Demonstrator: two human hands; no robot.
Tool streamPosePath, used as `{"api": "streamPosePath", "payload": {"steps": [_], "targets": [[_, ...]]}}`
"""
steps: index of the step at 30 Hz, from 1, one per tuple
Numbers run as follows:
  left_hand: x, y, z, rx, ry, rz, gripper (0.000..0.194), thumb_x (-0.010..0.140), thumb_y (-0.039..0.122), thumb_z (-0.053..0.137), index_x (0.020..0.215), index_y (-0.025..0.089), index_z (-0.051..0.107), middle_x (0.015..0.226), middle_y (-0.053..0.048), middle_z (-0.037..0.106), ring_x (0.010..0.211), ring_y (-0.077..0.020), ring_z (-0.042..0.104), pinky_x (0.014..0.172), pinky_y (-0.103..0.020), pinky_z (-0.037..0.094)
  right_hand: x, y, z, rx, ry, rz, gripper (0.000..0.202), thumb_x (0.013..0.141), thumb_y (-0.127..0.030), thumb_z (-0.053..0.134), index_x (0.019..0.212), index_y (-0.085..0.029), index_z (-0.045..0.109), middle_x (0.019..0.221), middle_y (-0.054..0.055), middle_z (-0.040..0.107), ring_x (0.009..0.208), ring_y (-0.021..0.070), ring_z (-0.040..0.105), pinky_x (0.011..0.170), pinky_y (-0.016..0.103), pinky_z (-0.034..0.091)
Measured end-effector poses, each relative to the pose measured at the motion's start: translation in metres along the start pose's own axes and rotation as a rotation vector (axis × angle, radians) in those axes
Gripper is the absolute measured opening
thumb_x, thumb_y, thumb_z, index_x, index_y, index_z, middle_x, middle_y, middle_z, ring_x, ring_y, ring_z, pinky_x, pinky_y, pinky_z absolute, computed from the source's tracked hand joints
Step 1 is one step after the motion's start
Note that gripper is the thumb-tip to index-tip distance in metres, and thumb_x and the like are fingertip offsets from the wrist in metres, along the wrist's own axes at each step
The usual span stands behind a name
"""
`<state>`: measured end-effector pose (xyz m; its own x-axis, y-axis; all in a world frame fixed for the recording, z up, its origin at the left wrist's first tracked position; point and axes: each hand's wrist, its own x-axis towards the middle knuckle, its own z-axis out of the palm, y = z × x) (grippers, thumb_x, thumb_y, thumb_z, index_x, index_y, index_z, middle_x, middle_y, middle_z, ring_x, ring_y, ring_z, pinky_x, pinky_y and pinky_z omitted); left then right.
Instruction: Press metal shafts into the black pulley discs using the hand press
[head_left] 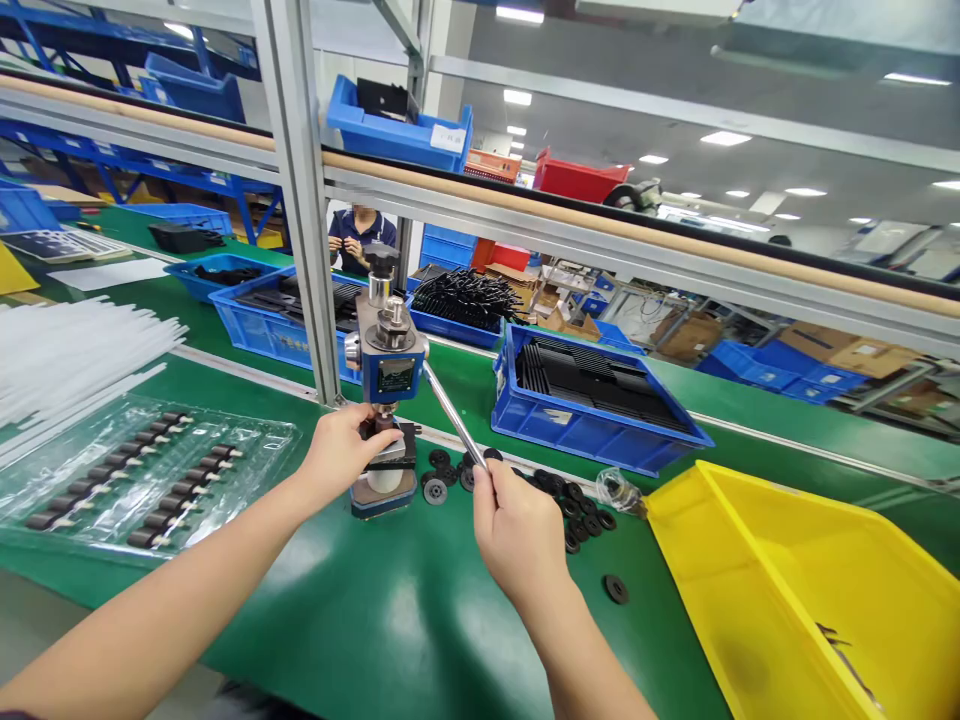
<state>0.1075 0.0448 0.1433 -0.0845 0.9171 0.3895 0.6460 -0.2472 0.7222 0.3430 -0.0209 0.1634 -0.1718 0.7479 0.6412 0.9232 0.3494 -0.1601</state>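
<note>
A blue and grey hand press (390, 375) stands upright on the green bench. My right hand (521, 515) is wrapped round its metal lever (455, 415), which slants down towards me. At the press, my left hand (349, 445) pinches a small dark cylindrical part (385, 424) below the ram; the fingers partly hide it. Several black wheels (585, 515) lie loose on the bench between the press and the yellow bin. To the left, a clear plastic tray (262, 440) bears rows of small dark cylinders with pale ends.
A yellow bin (720, 580) stands at the right. Behind the press are a blue crate of black flat parts (600, 430) and other blue crates. A metal upright (304, 200) rises beside the press. White strips (75, 350) lie at left. Another person (361, 235) sits across the bench.
</note>
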Motion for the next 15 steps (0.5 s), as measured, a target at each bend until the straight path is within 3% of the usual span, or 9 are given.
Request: {"api": "streamPosePath", "payload": {"steps": [4,15], "targets": [[0.000,0.001,0.001,-0.019,0.010,0.008,0.029,0.076,0.044,0.069,0.088,0.018,0.072,0.083,-0.003,0.073,0.074,-0.0195,0.063,0.067,-0.029,0.044,0.002,0.000,-0.005,0.013,-0.048,0.022,0.028,0.098,-0.032,0.041,0.088,-0.017,0.063,0.062,-0.002,0.058,0.052,0.0109,0.052,0.052,0.027,0.024],[0.000,-0.006,0.006,-0.038,0.023,-0.006,0.029,0.075,0.045,0.071,0.086,0.018,0.069,0.083,-0.002,0.071,0.074,-0.0186,0.062,0.066,-0.028,0.044,-0.006,0.002,0.018,-0.076,0.159,-0.044,0.020,0.095,-0.028,0.049,0.084,-0.016,0.062,0.058,-0.004,0.053,0.049,0.0095,0.045,0.052,0.027,0.026]]}}
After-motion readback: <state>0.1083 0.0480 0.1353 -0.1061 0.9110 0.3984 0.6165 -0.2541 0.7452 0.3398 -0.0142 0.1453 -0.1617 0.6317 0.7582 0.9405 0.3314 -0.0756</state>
